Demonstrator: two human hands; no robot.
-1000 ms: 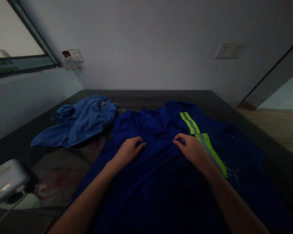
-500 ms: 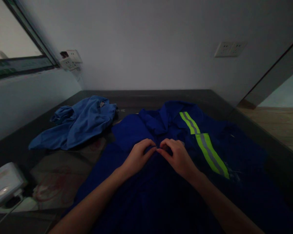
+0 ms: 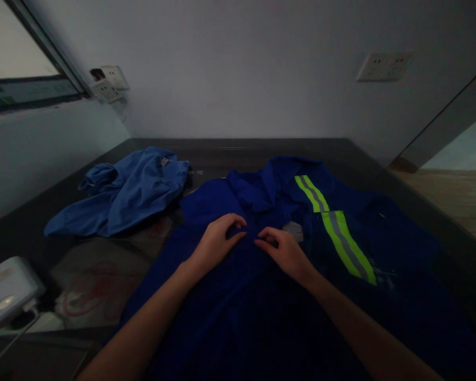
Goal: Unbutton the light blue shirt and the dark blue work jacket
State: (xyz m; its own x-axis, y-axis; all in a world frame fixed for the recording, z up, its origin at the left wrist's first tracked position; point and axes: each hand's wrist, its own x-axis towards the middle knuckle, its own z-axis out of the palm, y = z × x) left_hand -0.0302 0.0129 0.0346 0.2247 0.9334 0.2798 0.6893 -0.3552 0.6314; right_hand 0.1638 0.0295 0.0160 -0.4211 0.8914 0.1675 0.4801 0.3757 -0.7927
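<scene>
A dark blue work jacket [image 3: 222, 275] lies spread out, its collar toward the wall. Yellow-green and grey reflective strips [image 3: 347, 246] run down its right side. My left hand [image 3: 222, 238] is at the middle of the jacket's front, thumb and index finger curled together on the cloth. Facing it across a small space, my right hand [image 3: 283, 248] pinches the front as well. Little of the cloth at the fingertips can be made out in the dim light. A pale patch [image 3: 294, 230] shows just behind my right hand.
A lighter blue garment [image 3: 138, 196] lies crumpled on the dark tabletop [image 3: 230, 148] at the left. A white device with a cable [image 3: 10, 291] stands at the near left. Wall sockets [image 3: 384, 66] sit above the table, and a window [image 3: 19, 58] is at the upper left.
My hands, whose fingertips met before, have drawn slightly apart. More of the pale patch behind my right hand now shows. The view has tilted down a little.
</scene>
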